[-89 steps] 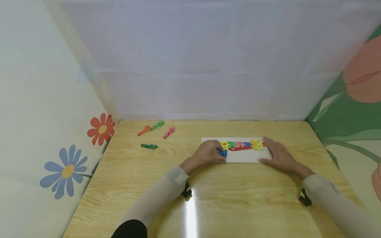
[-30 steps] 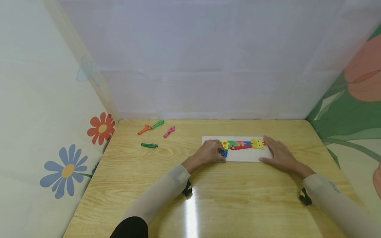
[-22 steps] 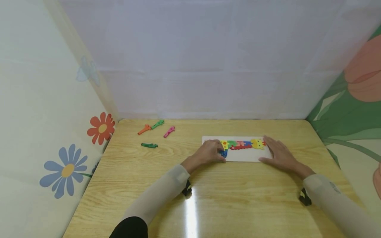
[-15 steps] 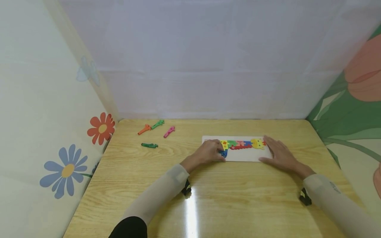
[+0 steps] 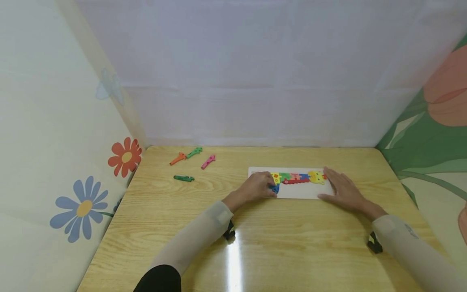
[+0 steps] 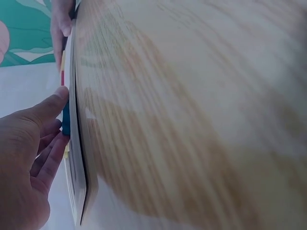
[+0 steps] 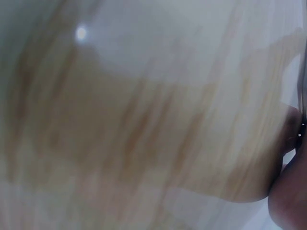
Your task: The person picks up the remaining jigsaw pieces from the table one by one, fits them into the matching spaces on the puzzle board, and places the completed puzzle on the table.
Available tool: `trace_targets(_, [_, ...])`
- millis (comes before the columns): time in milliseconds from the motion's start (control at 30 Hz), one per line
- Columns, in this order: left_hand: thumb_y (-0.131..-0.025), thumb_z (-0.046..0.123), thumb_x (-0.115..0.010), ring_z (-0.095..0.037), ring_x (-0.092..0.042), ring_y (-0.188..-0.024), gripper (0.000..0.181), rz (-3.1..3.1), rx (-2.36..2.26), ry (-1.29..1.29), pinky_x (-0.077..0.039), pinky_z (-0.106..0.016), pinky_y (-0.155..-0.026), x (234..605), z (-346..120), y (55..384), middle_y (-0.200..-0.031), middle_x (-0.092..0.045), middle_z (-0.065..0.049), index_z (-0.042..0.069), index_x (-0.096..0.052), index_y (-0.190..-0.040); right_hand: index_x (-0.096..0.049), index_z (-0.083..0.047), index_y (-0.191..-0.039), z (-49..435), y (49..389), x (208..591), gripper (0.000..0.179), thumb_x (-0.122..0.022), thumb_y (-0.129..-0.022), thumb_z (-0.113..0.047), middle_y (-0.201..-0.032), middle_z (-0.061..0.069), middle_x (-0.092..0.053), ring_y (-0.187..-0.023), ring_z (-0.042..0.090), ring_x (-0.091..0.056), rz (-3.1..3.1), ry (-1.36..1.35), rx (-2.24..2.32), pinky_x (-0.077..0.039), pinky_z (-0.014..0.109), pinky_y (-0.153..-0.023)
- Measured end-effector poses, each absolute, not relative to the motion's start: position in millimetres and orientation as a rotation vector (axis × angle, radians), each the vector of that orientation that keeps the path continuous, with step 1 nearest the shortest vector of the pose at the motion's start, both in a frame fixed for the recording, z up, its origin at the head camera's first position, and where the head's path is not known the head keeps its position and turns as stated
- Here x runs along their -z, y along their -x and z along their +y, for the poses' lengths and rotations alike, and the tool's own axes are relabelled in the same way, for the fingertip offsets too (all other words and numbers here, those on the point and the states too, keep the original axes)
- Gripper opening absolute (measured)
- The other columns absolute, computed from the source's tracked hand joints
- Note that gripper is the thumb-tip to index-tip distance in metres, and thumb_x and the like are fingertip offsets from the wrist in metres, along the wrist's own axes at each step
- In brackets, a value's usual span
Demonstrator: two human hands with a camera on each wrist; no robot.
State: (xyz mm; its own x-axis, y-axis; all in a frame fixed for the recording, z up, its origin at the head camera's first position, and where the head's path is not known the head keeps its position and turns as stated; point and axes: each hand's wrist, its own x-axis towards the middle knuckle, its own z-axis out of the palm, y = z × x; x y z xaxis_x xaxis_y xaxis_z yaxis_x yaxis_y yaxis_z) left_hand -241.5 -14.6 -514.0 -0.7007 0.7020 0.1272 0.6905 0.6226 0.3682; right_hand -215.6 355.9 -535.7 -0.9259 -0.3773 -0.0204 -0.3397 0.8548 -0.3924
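The left hand [image 5: 254, 186] pinches a blue piece [image 5: 274, 189] between thumb and fingers at the left part of the white board [image 5: 299, 193]; the right hand [image 5: 343, 190], fingers straight and thumb spread, rests against the board's right end. Judged risk: a sideways push could slide the board should the right hand ease off, or jog the red piece [image 5: 295, 181] out of line. The fingers partly hide the blue piece, so its seating cannot be confirmed. A strip of table [image 5: 292, 243] separates the board from the far edge; wide bare wood lies in front. The pink piece [image 5: 208, 162] lies well apart, leftward.
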Motion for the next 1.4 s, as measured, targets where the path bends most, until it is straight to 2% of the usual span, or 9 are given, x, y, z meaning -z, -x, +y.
trace_targets(400, [-0.087,0.042,-0.089,-0.011,-0.070,-0.103,0.039,2.814,-0.615,-1.210,-0.057,-0.026,-0.093,510.1,-17.5,239.4,-0.115,-0.076,-0.001,0.012,-0.083,-0.112,-0.015,-0.002,-0.169,356.8,215.1,535.9,0.107,-0.071,-0.096,-0.058,-0.172,0.027,-0.020,-0.158,0.049,-0.020,2.938,0.570,0.599,-0.012,0.070,-0.125])
trace_targets(800, [-0.085,0.047,-0.089,-0.018,-0.071,-0.112,0.052,2.895,-0.626,-1.166,-0.058,-0.031,-0.098,505.0,-25.7,240.1,-0.124,-0.076,-0.004,0.010,-0.080,-0.119,-0.018,0.000,-0.168,357.1,215.0,536.8,0.107,-0.072,-0.096,-0.057,-0.172,0.027,-0.022,-0.157,0.049,-0.021,2.952,0.581,0.602,-0.013,0.069,-0.125])
trace_targets(1400, [-0.087,0.048,-0.087,-0.014,-0.073,-0.102,0.054,2.966,-0.715,-1.047,-0.060,-0.029,-0.085,493.5,-61.4,247.6,-0.120,-0.076,-0.002,0.013,-0.077,-0.126,-0.018,0.000,-0.168,356.0,215.5,537.5,0.106,-0.071,-0.096,-0.058,-0.172,0.026,-0.021,-0.157,0.049,-0.021,2.952,0.584,0.599,-0.013,0.070,-0.125])
